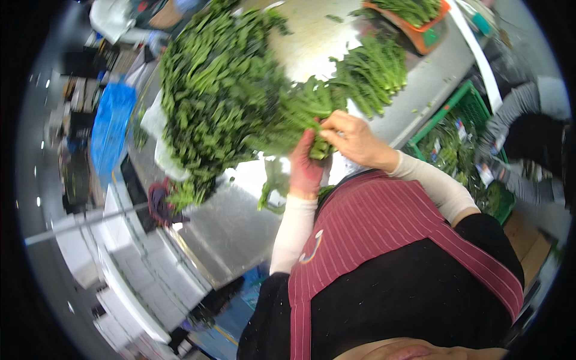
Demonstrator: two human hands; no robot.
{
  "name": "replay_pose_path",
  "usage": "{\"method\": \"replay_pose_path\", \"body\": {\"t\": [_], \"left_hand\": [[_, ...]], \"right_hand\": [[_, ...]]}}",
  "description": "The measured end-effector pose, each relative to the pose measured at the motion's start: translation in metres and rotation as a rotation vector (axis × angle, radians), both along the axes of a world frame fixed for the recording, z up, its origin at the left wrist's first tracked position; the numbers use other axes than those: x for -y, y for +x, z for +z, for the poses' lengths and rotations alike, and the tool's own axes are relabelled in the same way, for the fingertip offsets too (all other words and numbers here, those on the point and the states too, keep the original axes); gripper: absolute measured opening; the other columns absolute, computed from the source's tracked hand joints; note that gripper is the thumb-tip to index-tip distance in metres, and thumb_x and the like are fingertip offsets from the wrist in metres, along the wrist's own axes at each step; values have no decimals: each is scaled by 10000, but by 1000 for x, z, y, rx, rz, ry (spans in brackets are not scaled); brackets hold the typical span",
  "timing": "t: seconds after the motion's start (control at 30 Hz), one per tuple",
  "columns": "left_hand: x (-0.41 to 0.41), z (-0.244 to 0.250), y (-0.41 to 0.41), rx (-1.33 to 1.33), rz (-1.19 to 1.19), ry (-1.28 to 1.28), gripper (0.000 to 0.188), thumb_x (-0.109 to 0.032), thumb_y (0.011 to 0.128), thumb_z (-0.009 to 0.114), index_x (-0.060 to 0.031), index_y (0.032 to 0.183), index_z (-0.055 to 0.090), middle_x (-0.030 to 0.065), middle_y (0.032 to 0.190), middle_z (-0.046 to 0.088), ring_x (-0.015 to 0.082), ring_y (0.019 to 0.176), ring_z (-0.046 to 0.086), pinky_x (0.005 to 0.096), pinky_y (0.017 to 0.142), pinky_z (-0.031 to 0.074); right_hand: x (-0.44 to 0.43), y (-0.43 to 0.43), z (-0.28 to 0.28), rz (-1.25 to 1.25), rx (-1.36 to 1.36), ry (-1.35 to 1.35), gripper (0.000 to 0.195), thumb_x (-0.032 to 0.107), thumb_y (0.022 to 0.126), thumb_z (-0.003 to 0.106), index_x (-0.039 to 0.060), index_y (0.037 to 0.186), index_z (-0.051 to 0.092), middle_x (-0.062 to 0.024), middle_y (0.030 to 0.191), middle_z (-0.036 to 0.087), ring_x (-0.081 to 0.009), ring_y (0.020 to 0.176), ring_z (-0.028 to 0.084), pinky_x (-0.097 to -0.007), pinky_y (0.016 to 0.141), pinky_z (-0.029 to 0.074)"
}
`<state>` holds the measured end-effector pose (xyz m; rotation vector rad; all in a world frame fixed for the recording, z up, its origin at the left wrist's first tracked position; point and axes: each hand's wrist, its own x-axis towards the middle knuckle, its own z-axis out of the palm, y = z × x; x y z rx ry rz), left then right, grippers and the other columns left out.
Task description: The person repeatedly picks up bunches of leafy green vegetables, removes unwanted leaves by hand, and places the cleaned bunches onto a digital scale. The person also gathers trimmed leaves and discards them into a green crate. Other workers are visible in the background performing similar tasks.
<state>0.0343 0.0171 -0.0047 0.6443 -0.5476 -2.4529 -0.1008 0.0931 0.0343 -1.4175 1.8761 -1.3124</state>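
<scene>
My left hand [307,164] is wrapped around a bunch of leafy green vegetables [310,105], with the cut stem ends showing just right of the thumb. From the other side, the thumb and forefinger of my right hand [353,137] pinch at the stems of this same bunch. Just beyond my left hand rises a large heap of loose leafy greens [220,90]. To the upper right, a row of sorted greens [373,72] lies with its stems towards me. Motion blur softens the leaves near my hands.
An orange weighing scale [434,40] with greens on it stands at the metal table's [225,234] far right. A green crate [438,114] holds bagged greens, with a co-worker's gloved hands [490,166] over it. White boxes [148,274] are stacked left; another person's arm [139,36] shows upper left.
</scene>
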Motion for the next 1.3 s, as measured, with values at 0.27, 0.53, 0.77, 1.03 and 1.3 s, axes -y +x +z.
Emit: {"method": "replay_pose_path", "body": {"t": [0.27,0.53,0.77,1.03,1.3], "left_hand": [[-15,8,-11,272,112,-449,337,-182,967,546,45,1216,540,115,1190,587,195,1093,558,315,951,459],[-42,46,-10,111,110,-598,447,-200,933,604,4,1297,447,151,1242,561,239,1155,536,382,1000,437],[-19,35,-23,216,-46,-102,323,-135,932,576,-10,1225,527,116,1164,599,219,1008,587,330,927,466],[-10,-61,-115,381,-168,6,475,4,769,745,24,1194,535,109,1125,628,227,945,638,344,813,551],[-4,-127,-174,482,13,-39,616,52,709,753,24,1258,475,119,1157,610,246,979,615,333,879,494]], "right_hand": [[6,1,-27,-134,711,156,254,228,927,557,-15,967,618,-74,854,610,-211,782,591,-336,705,481],[-3,-28,-78,-11,849,381,252,235,957,483,-4,954,562,-94,880,618,-181,777,580,-316,694,476],[-34,-66,-72,-135,186,297,408,188,880,633,-30,1203,512,-174,1101,632,-250,980,629,-357,834,520],[-33,-230,-104,-796,36,285,708,476,809,660,30,1324,465,-283,1267,510,-390,1202,494,-419,1010,399],[-5,-222,-110,-689,-64,634,828,529,760,655,165,1439,351,-228,1359,455,-420,1232,449,-479,1027,364]]}}
